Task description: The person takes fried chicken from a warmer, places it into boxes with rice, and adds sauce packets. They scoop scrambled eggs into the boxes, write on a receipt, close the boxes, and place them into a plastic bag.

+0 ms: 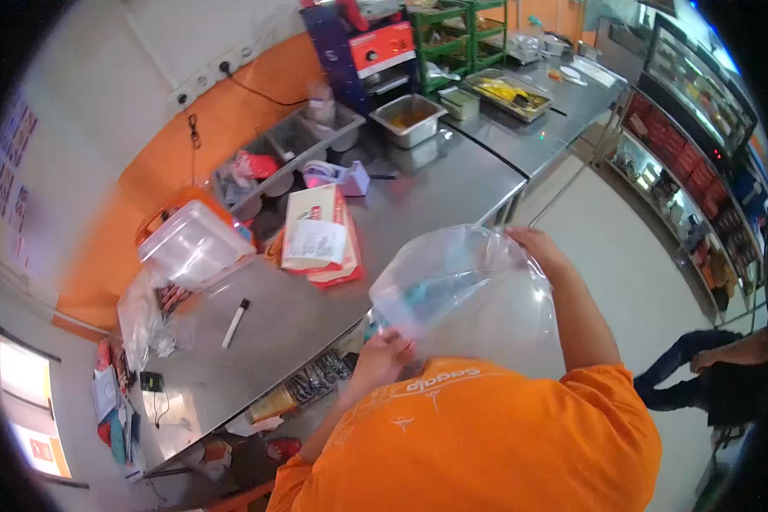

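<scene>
A large clear plastic bag is spread wide in front of my orange shirt, its mouth ballooned out over the table's front edge. My left hand is closed on the near left side of the bag, low by my chest. At the far right of the rim, my right hand grips the plastic with the arm stretched forward. Something pale with teal marks shows through the bag's left part, too blurred to name. Left of the bag, a small stack of white and red boxes lies on the steel table.
On the steel table lie a marker, a clear plastic tub and a purple tape dispenser. Metal trays stand farther back. At right, a person's dark-clad leg shows beside a display case.
</scene>
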Demonstrator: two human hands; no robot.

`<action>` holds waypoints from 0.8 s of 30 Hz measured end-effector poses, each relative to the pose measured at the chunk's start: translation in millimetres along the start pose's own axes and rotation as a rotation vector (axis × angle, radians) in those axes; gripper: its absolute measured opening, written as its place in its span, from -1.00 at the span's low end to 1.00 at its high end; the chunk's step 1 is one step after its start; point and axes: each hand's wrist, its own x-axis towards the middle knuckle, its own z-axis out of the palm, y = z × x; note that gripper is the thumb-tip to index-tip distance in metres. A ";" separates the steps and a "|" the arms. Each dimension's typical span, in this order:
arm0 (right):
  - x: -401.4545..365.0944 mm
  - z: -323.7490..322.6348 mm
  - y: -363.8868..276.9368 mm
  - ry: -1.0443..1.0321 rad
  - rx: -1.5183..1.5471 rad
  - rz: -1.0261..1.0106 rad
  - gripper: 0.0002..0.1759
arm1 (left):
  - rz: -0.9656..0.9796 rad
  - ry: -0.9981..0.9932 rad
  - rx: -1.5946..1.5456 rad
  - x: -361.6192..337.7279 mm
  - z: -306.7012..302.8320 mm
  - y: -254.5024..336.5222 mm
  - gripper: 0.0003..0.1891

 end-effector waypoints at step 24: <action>7.4 -16.8 -30.4 -0.323 -1.048 -0.378 -0.45 | -0.124 -0.104 0.647 167.3 130.2 -2.6 -0.83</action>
